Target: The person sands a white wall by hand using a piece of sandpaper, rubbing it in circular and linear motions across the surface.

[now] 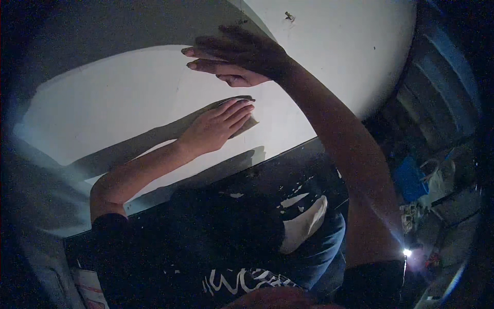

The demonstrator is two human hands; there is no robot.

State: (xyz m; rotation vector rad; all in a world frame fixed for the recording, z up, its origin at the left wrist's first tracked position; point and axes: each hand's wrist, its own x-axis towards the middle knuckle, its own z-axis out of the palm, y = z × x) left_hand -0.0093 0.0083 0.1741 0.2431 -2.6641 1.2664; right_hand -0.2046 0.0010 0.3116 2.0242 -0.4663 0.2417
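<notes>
A broad white panel with a rounded outer edge lies in front of me, strongly lit in parts and crossed by the shadows of my arms. My left hand rests on it, fingers together and pressed down over a small flat tan piece. Only that piece's edges show, so its material cannot be made out. Farther away, my right hand is held over the panel with its fingers stretched out and nothing visible in them. Its back is in deep shadow; whether it touches the panel is unclear.
Along the panel's near side runs a dark edge, close to my body. A small bright lamp shines beside my right arm. Behind it are a blue container and clutter in dim light. One dark chipped mark shows on the panel.
</notes>
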